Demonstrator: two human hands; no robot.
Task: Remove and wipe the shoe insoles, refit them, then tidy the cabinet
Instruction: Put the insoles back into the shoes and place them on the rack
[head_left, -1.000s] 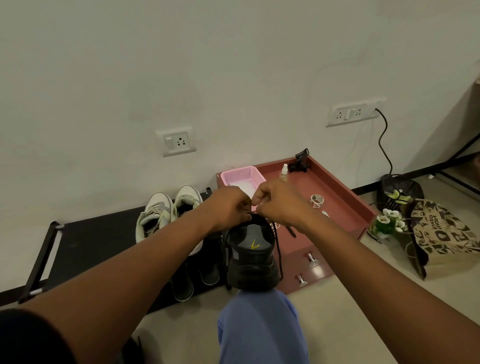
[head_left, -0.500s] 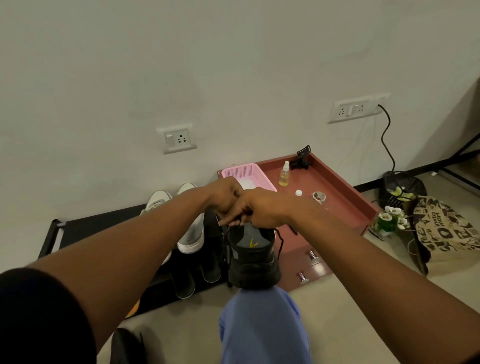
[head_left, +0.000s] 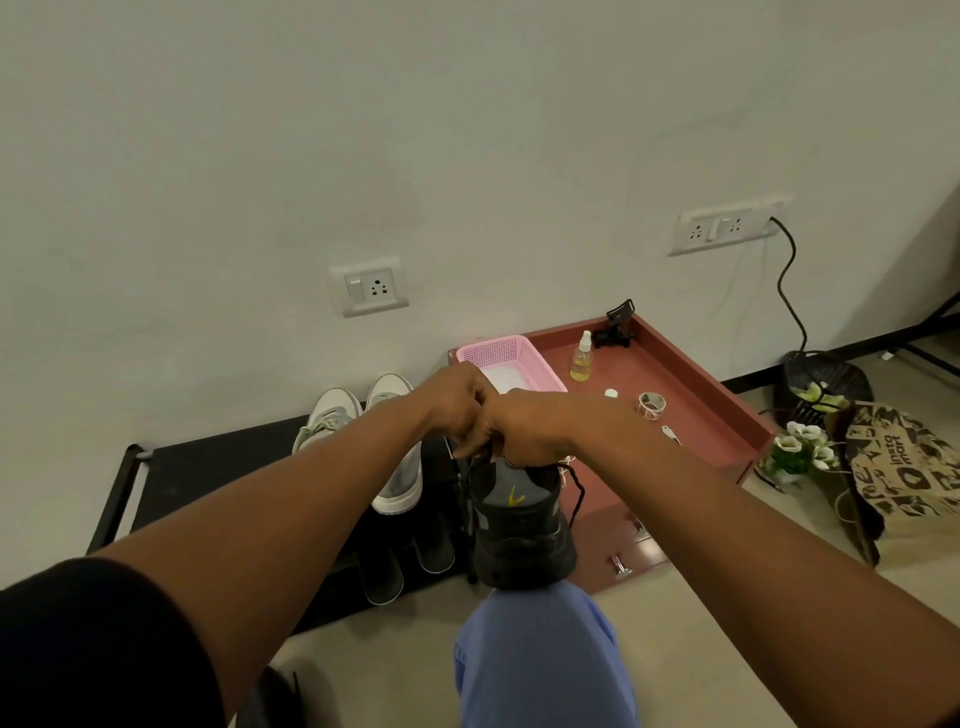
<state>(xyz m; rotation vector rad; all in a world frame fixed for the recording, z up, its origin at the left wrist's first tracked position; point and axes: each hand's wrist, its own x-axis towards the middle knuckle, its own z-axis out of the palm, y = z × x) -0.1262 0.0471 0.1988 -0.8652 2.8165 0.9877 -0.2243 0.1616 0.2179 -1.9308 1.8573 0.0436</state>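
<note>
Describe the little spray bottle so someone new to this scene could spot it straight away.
Find the reddish-brown cabinet against the wall, right of the shoe rack. On its top, the spray bottle stands upright just right of the pink basket. It alone holds yellow liquid and has a white nozzle.

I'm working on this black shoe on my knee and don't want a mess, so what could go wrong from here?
1. The black shoe sits heel-down on your knee, steadied only at the top by your left hand and right hand; a hard tug could tip it off.
2. A loose lace hangs beside the shoe and might snag.
3. The small bottle stands upright on the red cabinet top just past your hands; a swinging elbow may topple it.
</note>
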